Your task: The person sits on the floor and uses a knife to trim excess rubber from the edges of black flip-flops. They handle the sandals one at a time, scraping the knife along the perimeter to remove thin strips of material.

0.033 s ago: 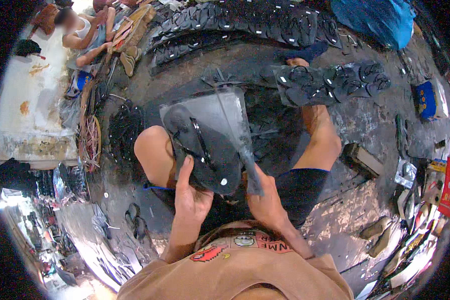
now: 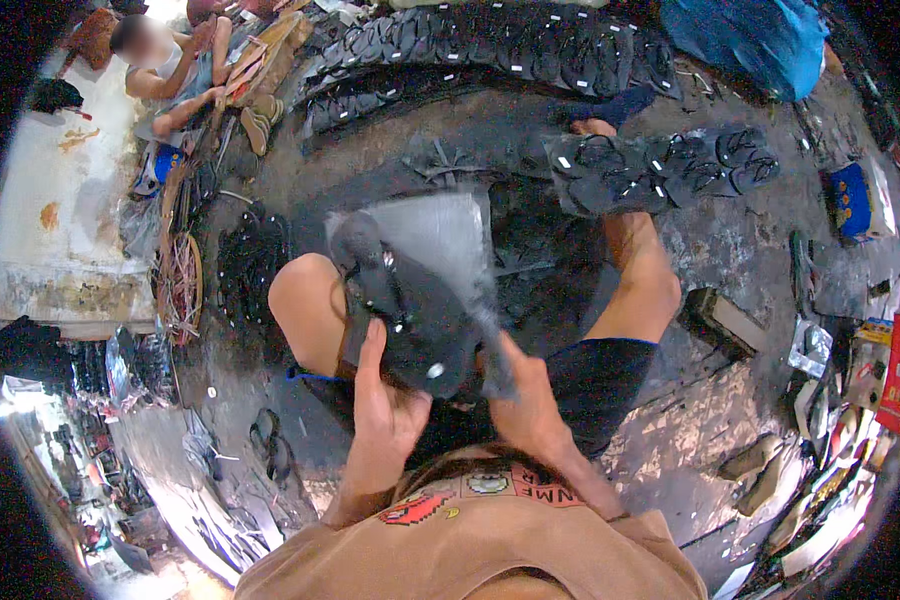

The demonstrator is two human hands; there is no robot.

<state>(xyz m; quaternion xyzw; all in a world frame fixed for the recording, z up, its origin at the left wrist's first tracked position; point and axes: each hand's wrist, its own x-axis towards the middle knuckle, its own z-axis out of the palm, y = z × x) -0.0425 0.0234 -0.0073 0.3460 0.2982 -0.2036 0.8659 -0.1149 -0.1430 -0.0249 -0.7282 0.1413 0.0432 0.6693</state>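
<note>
I sit with bare knees apart, holding a pair of black flip-flop sandals (image 2: 402, 315) in front of me. A clear plastic bag (image 2: 440, 235) lies over their upper part and is blurred. My left hand (image 2: 382, 405) grips the sandals' near end from below, thumb up along the sole. My right hand (image 2: 528, 400) holds the bag's lower right edge against the sandals.
Long rows of black sandals (image 2: 490, 50) lie across the far floor, and a smaller bunch (image 2: 660, 165) sits by my right foot. Another person (image 2: 165, 75) sits at the far left. A blue sack (image 2: 750, 40), a wooden block (image 2: 720, 320) and coloured packets (image 2: 875, 375) are to the right.
The plastic bag has gone blurry and shifted slightly over the sandals. Both hands stay in much the same place.
</note>
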